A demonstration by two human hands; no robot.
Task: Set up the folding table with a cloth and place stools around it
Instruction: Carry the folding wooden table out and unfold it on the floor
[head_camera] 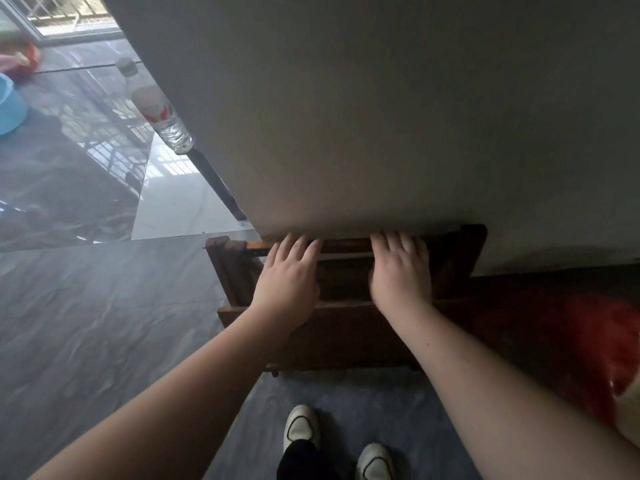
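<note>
A dark brown wooden folding table stands folded on its edge against a grey wall, straight ahead of me. My left hand lies on its top edge, left of centre, fingers curled over the top rail. My right hand rests on the same rail, right of centre, fingers likewise hooked over it. Both forearms reach down to it from the bottom of the view. No cloth or stool is in view.
A clear water bottle stands by the wall's corner at upper left. A blue plastic basin and a red object lie at far left on the glossy grey floor. A red bag sits at right. My white shoes are below.
</note>
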